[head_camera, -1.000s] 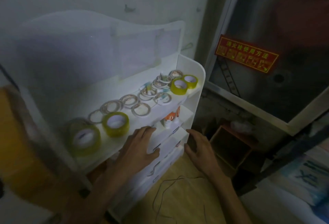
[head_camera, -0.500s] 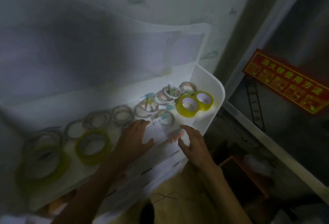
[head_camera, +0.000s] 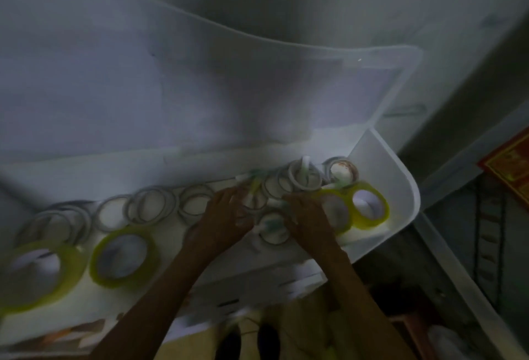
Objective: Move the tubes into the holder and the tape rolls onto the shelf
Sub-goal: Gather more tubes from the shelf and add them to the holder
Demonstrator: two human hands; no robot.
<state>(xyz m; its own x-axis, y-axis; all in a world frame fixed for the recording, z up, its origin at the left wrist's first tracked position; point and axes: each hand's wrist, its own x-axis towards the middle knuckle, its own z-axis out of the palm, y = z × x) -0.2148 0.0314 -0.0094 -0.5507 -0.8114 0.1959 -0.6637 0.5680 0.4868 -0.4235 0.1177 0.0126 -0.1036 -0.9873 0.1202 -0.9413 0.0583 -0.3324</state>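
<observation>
The view is blurred by motion. My left hand (head_camera: pixel 226 216) and my right hand (head_camera: pixel 309 216) lie side by side on the top of the white shelf (head_camera: pixel 400 185). The left hand's fingers stretch toward small white tubes (head_camera: pixel 246 180) with green caps that lie among thin white tape rolls (head_camera: pixel 303 178). My right hand's fingertips are hidden, and a white tape roll (head_camera: pixel 272 232) sits between the two hands. Two yellow tape rolls (head_camera: pixel 369 206) stand just right of my right hand. Two more yellow rolls (head_camera: pixel 123 256) and several thin white rolls (head_camera: pixel 148 205) lie to the left.
A curved white back panel (head_camera: pixel 200 87) rises behind the shelf top against the wall. Lower white shelf tiers (head_camera: pixel 257 282) step out below my forearms. A yellowish floor (head_camera: pixel 252 339) lies underneath, and a red sign (head_camera: pixel 512 168) hangs at the right edge.
The camera has moved closer over the shelf top. Both hands rose from the lower tiers to the top surface and now lie among the rolls and tubes at the right.
</observation>
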